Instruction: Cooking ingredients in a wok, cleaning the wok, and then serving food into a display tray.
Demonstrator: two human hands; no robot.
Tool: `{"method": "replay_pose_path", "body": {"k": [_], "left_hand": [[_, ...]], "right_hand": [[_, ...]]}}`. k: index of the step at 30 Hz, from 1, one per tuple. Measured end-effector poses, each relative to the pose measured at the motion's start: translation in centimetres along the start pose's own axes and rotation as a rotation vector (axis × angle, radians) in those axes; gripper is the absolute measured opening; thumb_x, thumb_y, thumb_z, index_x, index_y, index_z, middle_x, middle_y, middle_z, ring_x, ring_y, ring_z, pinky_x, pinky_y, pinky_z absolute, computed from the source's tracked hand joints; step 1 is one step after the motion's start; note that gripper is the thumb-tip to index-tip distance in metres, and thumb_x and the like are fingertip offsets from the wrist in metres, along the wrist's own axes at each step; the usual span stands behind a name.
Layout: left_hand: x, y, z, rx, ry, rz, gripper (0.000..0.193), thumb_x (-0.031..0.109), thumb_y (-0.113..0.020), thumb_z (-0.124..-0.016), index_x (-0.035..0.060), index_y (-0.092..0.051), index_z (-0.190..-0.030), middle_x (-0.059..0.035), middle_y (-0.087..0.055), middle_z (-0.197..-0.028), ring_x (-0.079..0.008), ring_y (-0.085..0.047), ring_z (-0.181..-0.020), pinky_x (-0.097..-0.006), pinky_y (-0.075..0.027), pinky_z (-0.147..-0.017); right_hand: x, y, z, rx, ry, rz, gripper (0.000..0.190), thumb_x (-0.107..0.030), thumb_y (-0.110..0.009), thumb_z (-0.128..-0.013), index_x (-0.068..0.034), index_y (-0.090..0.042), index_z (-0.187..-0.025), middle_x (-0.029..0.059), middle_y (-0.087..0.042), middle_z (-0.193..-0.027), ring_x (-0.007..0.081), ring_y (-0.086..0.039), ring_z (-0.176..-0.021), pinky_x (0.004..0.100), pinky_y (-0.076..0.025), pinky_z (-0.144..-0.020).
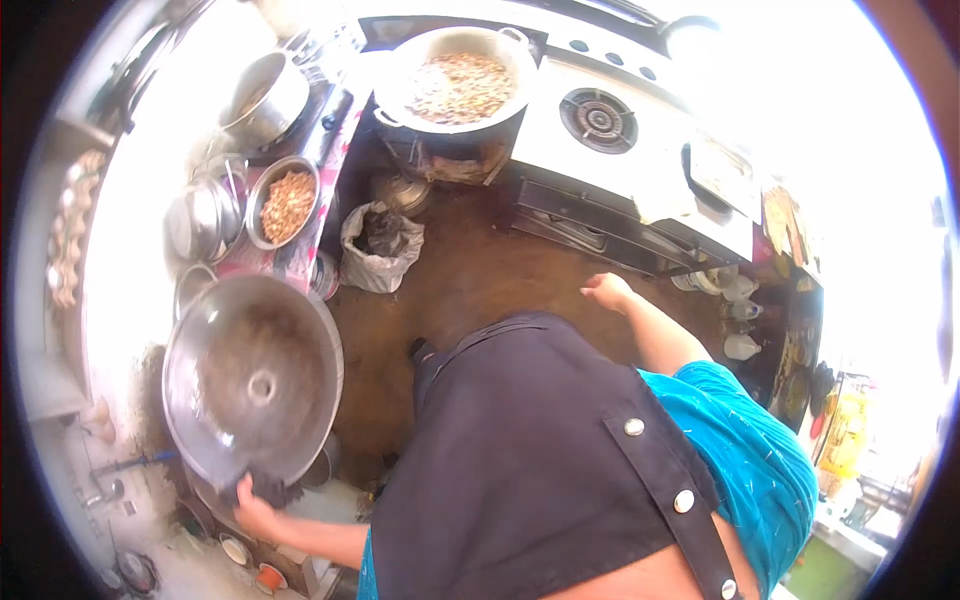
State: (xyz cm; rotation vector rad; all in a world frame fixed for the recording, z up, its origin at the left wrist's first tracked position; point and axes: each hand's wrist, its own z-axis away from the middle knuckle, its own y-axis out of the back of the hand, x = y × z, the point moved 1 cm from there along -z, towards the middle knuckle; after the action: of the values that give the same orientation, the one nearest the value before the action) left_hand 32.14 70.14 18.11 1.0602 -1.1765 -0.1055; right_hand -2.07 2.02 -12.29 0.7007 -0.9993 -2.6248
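Observation:
My left hand (255, 510) grips a dark cloth (276, 489) at the near rim of a large round metal pan (262, 352), which has a ring mark in its middle and brownish residue. My right hand (606, 291) hangs over the brown floor, fingers curled, touching nothing; whether it holds anything small cannot be told. Beyond the pan, a metal bowl of brown pieces (286, 206) rests on a red-and-white cover. A wide two-handled pot (390, 82) with chopped food inside sits at the top, over a dark stand.
A white gas stove (540, 97) with a round burner (599, 120) stands ahead. On the floor are a sack with dark contents (382, 259) and a metal kettle or pot (403, 193). A deep pot (270, 97) stands at upper left, plastic jugs (741, 347) at right.

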Motion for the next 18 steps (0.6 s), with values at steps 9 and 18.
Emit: {"method": "replay_pose_path", "body": {"k": [9,18], "left_hand": [[19.5,-37.5,15.7,-0.896,-0.140,0.580,0.023,-0.001,-0.078,-0.070,-0.0024,-0.072,-0.092,-0.0077,-0.071,-0.092,-0.0210,-0.068,-0.081,-0.0365,-0.056,-0.077],[32.7,-57.5,45.6,-1.236,-0.084,0.460,0.030,0.012,-0.081,-0.064,-0.0067,-0.070,-0.085,-0.0134,-0.072,-0.086,-0.0249,-0.068,-0.079,-0.0362,-0.053,-0.077]], "right_hand": [[1.5,-1.3,2.8,0.002,0.010,-0.220,0.054,-0.042,-0.074,-0.090,-0.005,-0.068,-0.129,0.0141,-0.072,-0.123,0.0289,-0.070,-0.110,0.0392,-0.055,-0.094],[18.1,-8.1,14.4,0.358,-0.788,-0.838,0.044,-0.031,-0.075,-0.090,0.002,-0.071,-0.119,0.0155,-0.075,-0.113,0.0258,-0.070,-0.107,0.0390,-0.054,-0.092]]}}
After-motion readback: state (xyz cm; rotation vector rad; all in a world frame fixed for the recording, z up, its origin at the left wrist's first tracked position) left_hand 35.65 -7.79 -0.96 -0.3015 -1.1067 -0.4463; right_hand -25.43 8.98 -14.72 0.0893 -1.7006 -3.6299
